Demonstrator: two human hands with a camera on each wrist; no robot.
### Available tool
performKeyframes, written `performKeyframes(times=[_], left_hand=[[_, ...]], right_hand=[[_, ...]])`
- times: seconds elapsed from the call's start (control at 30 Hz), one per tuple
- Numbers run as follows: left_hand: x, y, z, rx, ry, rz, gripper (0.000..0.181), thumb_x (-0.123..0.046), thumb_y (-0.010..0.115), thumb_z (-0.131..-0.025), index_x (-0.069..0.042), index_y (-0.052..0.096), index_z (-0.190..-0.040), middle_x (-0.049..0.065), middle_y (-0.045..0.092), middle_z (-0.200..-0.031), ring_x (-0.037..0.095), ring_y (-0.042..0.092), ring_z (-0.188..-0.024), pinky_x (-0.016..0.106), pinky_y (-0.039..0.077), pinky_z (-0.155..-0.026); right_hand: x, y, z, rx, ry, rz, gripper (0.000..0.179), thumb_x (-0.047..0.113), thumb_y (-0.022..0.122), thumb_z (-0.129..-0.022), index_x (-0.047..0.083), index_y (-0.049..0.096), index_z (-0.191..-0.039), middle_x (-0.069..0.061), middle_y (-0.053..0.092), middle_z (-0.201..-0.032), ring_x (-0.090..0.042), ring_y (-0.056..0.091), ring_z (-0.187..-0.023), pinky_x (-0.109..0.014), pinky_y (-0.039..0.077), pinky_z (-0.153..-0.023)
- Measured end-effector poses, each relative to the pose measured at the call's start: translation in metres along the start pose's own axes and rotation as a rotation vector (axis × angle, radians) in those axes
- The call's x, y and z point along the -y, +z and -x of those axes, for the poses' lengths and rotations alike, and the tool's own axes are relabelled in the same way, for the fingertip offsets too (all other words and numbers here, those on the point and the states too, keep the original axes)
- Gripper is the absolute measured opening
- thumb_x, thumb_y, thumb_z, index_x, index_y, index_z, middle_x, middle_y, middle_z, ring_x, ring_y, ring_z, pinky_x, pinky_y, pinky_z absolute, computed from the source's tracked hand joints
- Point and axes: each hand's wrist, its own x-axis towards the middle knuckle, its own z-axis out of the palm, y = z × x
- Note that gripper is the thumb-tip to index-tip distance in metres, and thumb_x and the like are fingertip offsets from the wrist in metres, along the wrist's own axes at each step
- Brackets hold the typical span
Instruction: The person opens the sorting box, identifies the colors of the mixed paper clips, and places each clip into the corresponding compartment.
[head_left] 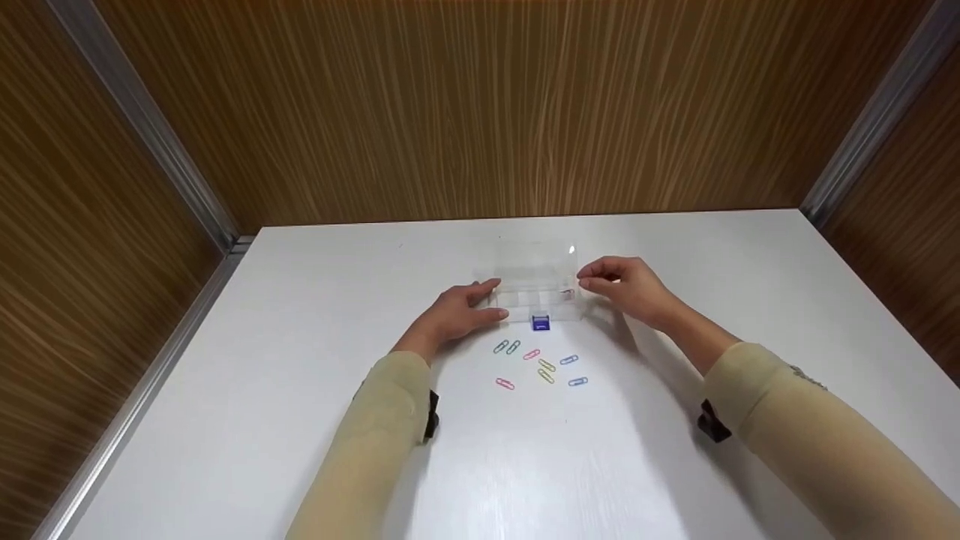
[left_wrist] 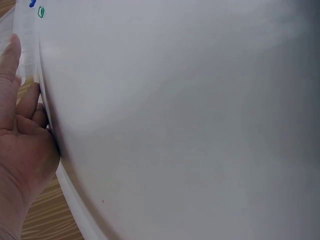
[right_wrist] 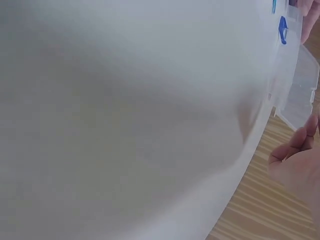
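A clear plastic box [head_left: 517, 313] with compartments and a blue latch [head_left: 541, 323] stands with its transparent lid [head_left: 534, 255] raised at the back. Around its left end my left hand [head_left: 459, 311] grips, thumb at the front and index finger farther back. My right hand [head_left: 628, 287] has thumb and index fingertips together at the lid's right edge, seeming to pinch it; the contact is too small to see well. A small reddish item [head_left: 567, 293] lies in a right compartment. In the right wrist view, the lid [right_wrist: 303, 82] reaches near my right fingers [right_wrist: 298, 137].
In front of the box lie several paper clips: green [head_left: 513, 347], red [head_left: 505, 384], yellow [head_left: 546, 376] and blue [head_left: 577, 382]. The white table [head_left: 337, 300] meets a wood-grain panel [head_left: 480, 112] at the back, with more panels at the sides.
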Motion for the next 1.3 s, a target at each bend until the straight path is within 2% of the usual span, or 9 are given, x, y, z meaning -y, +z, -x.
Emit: performKeyframes(times=[0.23, 0.53, 0.77, 1.03, 1.3], left_hand=[[0.002, -0.001, 0.002, -0.004, -0.013, 0.019, 0.072, -0.052, 0.077, -0.096, -0.043, 0.046, -0.16, -0.006, 0.034, -0.172, 0.022, 0.021, -0.161, 0.048, 0.017, -0.13], [0.002, -0.002, 0.0, 0.01, 0.008, -0.022, 0.073, -0.052, 0.076, -0.096, -0.041, 0.045, -0.161, -0.003, 0.035, -0.171, 0.024, 0.022, -0.161, 0.047, 0.018, -0.13], [0.003, -0.004, -0.001, 0.012, -0.02, -0.019, 0.073, -0.054, 0.077, -0.095, -0.045, 0.045, -0.16, -0.005, 0.035, -0.171, 0.023, 0.021, -0.162, 0.049, 0.017, -0.13], [0.005, -0.004, -0.001, 0.027, -0.013, -0.005, 0.075, -0.053, 0.077, -0.095, -0.044, 0.043, -0.161, -0.005, 0.033, -0.172, 0.025, 0.019, -0.162, 0.05, 0.016, -0.13], [0.003, -0.004, -0.001, 0.022, -0.004, -0.009, 0.075, -0.053, 0.076, -0.096, -0.043, 0.043, -0.162, -0.003, 0.033, -0.172, 0.026, 0.02, -0.162, 0.051, 0.016, -0.13]], right_hand=[[0.002, 0.007, 0.017, 0.039, -0.057, -0.006, 0.024, 0.02, 0.073, -0.103, 0.002, 0.076, -0.12, -0.009, 0.072, -0.116, -0.025, 0.056, -0.103, -0.025, 0.048, -0.081], [-0.005, 0.014, 0.036, 0.06, -0.101, -0.049, 0.022, 0.014, 0.076, -0.099, -0.003, 0.076, -0.113, -0.007, 0.072, -0.102, -0.024, 0.058, -0.094, -0.023, 0.047, -0.077], [-0.007, 0.019, 0.046, 0.086, -0.088, -0.048, 0.022, 0.016, 0.077, -0.099, 0.0, 0.077, -0.113, -0.006, 0.072, -0.102, -0.025, 0.057, -0.095, -0.025, 0.046, -0.079], [-0.011, 0.025, 0.057, 0.126, -0.072, -0.06, 0.02, 0.016, 0.077, -0.099, 0.003, 0.078, -0.114, -0.005, 0.071, -0.101, -0.025, 0.057, -0.097, -0.027, 0.046, -0.081], [-0.015, 0.026, 0.06, 0.156, -0.079, -0.069, 0.017, 0.014, 0.079, -0.098, 0.003, 0.078, -0.111, -0.006, 0.072, -0.101, -0.026, 0.058, -0.097, -0.027, 0.048, -0.082]])
